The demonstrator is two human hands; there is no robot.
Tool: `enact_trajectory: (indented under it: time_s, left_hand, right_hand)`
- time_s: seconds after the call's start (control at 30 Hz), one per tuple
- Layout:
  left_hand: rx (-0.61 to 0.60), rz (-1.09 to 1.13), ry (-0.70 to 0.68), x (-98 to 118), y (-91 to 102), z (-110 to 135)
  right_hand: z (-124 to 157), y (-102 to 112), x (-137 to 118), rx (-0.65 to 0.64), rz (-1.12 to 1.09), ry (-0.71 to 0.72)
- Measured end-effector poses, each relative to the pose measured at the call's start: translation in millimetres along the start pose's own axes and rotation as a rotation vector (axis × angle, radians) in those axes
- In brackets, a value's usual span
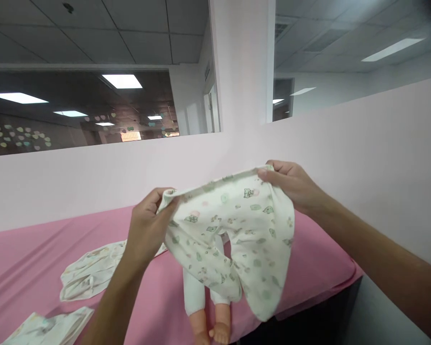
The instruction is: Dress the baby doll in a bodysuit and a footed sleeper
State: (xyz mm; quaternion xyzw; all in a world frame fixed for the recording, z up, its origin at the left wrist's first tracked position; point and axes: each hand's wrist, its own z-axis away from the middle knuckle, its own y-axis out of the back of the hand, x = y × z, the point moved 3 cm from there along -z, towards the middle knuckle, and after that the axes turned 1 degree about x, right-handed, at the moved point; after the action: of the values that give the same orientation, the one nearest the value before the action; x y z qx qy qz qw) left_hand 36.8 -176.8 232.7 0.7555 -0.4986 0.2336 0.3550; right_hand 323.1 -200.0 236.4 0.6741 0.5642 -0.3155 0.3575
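Note:
A pair of white baby pants (pixel 230 230) with a green leaf and animal print hangs stretched between my two hands. My left hand (pixel 149 225) pinches one end of the waistband, and my right hand (pixel 290 184) grips the other end, slightly higher. Both pant legs dangle down over a baby doll (pixel 194 292) lying on the pink sheet. Only the doll's white-clad legs and bare feet show clearly below; its upper body is hidden behind the pants.
The pink-sheeted bed (pixel 319 258) ends at the right above a dark gap. Folded printed baby clothes (pixel 89 270) lie left of the doll, with another folded white garment (pixel 48 328) nearer the front. White walls (pixel 240 143) with windows meet in a corner behind the bed.

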Motion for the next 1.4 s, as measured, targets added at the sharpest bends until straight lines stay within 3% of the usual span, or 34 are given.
enact_trajectory:
  time_s: [0.1,0.17,0.23,0.33,0.43,0.5,0.63,0.67,0.7,0.83,0.9,1.1,1.27,1.4]
  left_hand:
    - [-0.091,0.039,-0.085,18.1,-2.7,-13.8]
    - [-0.15,0.031,-0.136,26.3,-9.4,-18.4]
    - [-0.212,0.022,-0.195,33.2,-18.8,-18.7]
    - [-0.397,0.007,-0.252,40.3,-34.6,-13.1]
    - [-0.537,-0.051,-0.232,38.8,-43.8,-7.9]
    - [-0.482,-0.136,-0.229,33.4,-45.3,-7.2]
    - [-0.008,-0.277,-0.245,24.0,-41.5,1.2]
    - [0.043,-0.266,-0.231,22.9,-42.3,6.5]
    - [0.028,-0.24,-0.204,22.4,-44.3,12.2]
    - [-0.222,-0.175,-0.017,25.2,-50.5,28.8]
    - [-0.255,-0.185,0.037,28.5,-48.2,30.2]
    - [-0.27,-0.236,-0.003,37.3,-50.3,33.7]
    - [-0.239,-0.144,-0.018,42.6,-58.4,44.6]
    - [-0.175,-0.035,0.043,42.1,-60.4,41.5]
  right_hand:
    - [-7.4,2.2,-8.9,-0.046,0.015,0.011]
    - [-5.4,-8.0,-8.6,-0.14,0.086,-0.03]
    - [2.3,-27.3,-7.3,-0.253,0.127,-0.065]
    - [17.3,-62.8,-6.4,-0.388,0.079,-0.075]
    - [23.9,-85.9,-2.5,-0.368,-0.1,-0.161]
    - [22.7,-92.4,3.0,-0.338,-0.233,-0.273]
    - [16.2,-94.6,12.0,-0.257,-0.427,-0.431]
    - [15.1,-94.4,12.2,-0.227,-0.447,-0.43]
    - [14.8,-94.7,11.2,-0.21,-0.461,-0.412]
    - [19.0,-97.8,1.5,-0.219,-0.454,-0.279]
    - [21.5,-97.6,-0.2,-0.193,-0.437,-0.25]
    - [28.6,-103.8,8.5,-0.298,-0.602,-0.274]
    - [41.5,-113.5,6.9,-0.392,-0.774,-0.341]
    - [48.0,-118.2,7.0,-0.345,-0.82,-0.301]
